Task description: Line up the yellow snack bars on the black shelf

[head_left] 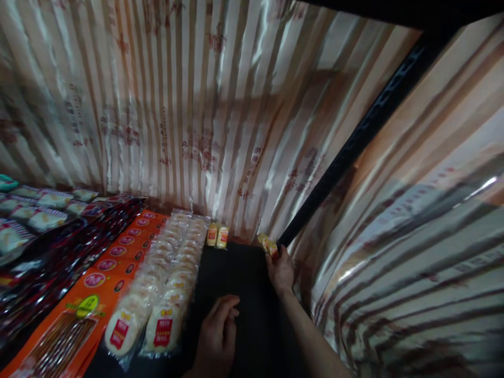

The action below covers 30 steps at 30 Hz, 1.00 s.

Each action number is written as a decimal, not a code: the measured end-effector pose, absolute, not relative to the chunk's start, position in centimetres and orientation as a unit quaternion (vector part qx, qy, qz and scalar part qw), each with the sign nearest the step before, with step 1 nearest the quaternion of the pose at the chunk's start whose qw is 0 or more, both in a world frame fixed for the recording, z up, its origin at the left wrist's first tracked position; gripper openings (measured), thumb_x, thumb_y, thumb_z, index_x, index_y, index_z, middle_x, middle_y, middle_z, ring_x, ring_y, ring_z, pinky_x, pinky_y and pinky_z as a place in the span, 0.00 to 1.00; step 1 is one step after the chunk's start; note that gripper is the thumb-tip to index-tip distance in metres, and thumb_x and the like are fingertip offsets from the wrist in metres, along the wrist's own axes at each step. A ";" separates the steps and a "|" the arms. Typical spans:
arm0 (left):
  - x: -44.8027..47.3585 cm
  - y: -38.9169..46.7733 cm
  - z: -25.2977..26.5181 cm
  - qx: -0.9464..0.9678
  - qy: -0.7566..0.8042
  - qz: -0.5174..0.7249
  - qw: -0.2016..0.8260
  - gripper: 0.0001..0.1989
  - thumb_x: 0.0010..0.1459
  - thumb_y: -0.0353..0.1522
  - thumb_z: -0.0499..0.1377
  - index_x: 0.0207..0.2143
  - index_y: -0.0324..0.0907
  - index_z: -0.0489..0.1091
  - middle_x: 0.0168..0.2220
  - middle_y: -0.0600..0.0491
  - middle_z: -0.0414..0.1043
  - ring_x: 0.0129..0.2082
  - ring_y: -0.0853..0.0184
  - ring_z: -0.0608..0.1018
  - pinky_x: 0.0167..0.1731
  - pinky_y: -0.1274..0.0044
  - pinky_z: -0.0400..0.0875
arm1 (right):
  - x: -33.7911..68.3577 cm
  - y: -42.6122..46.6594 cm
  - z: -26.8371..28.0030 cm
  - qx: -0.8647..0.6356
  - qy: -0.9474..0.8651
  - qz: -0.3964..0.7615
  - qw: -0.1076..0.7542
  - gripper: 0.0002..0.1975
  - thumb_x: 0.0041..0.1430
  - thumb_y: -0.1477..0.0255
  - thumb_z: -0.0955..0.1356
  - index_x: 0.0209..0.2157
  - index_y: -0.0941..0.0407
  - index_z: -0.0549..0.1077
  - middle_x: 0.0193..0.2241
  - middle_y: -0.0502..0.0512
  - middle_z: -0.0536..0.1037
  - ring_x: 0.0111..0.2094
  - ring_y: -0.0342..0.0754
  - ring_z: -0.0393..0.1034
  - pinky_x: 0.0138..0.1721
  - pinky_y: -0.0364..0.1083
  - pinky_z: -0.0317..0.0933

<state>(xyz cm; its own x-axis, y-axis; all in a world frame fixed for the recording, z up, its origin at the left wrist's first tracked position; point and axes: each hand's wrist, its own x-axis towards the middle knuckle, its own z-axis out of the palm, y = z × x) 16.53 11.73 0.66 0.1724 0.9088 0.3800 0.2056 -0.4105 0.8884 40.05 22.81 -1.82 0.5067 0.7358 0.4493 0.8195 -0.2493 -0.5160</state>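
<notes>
My right hand reaches to the far right corner of the black table. Its fingers close around a small yellow packet with red print, beside the foot of a black post. Another yellow wrapper shows just behind it, against the sheeting. Nearer to me, my left hand hovers over the table with its fingers curled together. Whatever it may hold is hidden. Two similar yellow packets stand side by side at the back edge, left of my right hand.
Two overlapping rows of round, clear-wrapped cakes run front to back at left. Beyond them lie orange snack packs, then dark shiny packs and white packs. Pleated sheeting encloses the back and right; a black post slants up.
</notes>
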 end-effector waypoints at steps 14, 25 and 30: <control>15.9 13.7 0.1 0.634 0.464 0.466 0.406 0.19 0.48 0.23 0.47 0.42 0.40 0.68 0.35 0.49 0.72 0.32 0.69 0.75 0.36 0.77 0.71 | 35.5 21.7 -1.8 -0.789 -0.576 -0.066 0.205 0.27 0.55 0.60 0.60 0.52 0.62 0.60 0.41 0.65 0.72 0.43 0.57 0.66 0.45 0.51 0.59; 14.6 14.3 0.9 0.609 0.529 0.423 0.413 0.16 0.51 0.23 0.47 0.41 0.40 0.67 0.42 0.50 0.71 0.42 0.68 0.73 0.45 0.75 0.68 | 28.7 12.4 -0.8 -0.720 -0.619 0.131 0.285 0.26 0.58 0.58 0.56 0.52 0.57 0.64 0.47 0.60 0.73 0.48 0.52 0.67 0.49 0.50 0.60; 14.1 14.4 1.2 0.592 0.555 0.405 0.421 0.16 0.50 0.22 0.47 0.39 0.41 0.68 0.41 0.51 0.71 0.44 0.68 0.72 0.47 0.75 0.65 | 29.2 12.3 1.4 -0.749 -0.551 0.185 0.317 0.26 0.56 0.55 0.58 0.51 0.54 0.65 0.43 0.57 0.76 0.41 0.53 0.72 0.42 0.49 0.64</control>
